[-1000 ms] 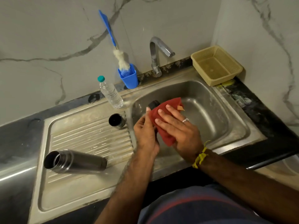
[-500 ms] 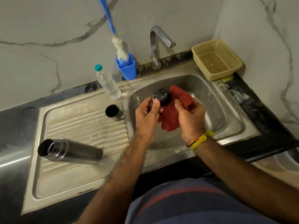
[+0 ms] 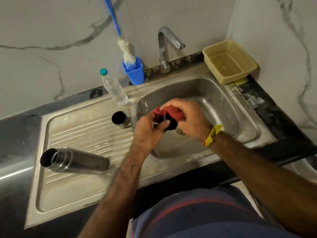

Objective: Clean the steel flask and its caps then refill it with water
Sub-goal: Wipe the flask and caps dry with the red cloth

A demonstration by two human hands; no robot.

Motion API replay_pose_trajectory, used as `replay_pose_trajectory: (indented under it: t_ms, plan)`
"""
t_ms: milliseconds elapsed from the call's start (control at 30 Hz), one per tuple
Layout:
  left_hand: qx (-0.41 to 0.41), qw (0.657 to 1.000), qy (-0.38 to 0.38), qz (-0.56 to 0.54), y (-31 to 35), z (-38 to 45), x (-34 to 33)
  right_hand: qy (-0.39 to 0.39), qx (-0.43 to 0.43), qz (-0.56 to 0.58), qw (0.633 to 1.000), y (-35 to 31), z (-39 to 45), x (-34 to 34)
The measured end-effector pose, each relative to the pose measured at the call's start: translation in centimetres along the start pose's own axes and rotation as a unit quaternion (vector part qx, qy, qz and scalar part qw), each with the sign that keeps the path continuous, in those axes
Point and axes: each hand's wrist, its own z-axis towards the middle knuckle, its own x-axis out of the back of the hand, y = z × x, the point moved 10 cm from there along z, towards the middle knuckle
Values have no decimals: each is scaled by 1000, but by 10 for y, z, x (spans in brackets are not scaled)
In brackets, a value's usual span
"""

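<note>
At the lower left of the frame, the cylindrical brushed steel flask point(image 3: 75, 161) looks dully glossy. The ribbed stainless drainboard point(image 3: 89, 134) beneath is scuffed. At centre, the soft red cloth point(image 3: 173, 112) is matt.

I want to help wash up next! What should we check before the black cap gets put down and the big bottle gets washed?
1. Black cap held firmly: ok, left hand grips it over the sink.
2. Red cloth on the cap: ok, right hand pinches it there.
3. Cap fully clean: cannot tell, cloth and fingers hide most of it.
4. Steel flask ready to wash: ok, it lies open on the draining board.
5. Steel cup cap within reach: ok, standing by the basin edge.
6. Tap running: not ok, no water shows.
</note>
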Motion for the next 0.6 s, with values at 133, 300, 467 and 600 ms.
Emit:
replay_pose_trajectory:
  t_ms: [133,300,467,600]
  plan:
    - [-22,998,59,9,-3,-10,11,8,108,-144,984,-13,-31,-13]
    - [14,975,80,-207,-3,-7,5,78,86,-127,985,0,-23,-11]
    - [85,903,39,-419,-15,-12,-5,153,94,-71,981,-4,-42,-4]
    - [91,859,38,-503,-11,-10,-16,229,8,-2,973,14,-34,8]
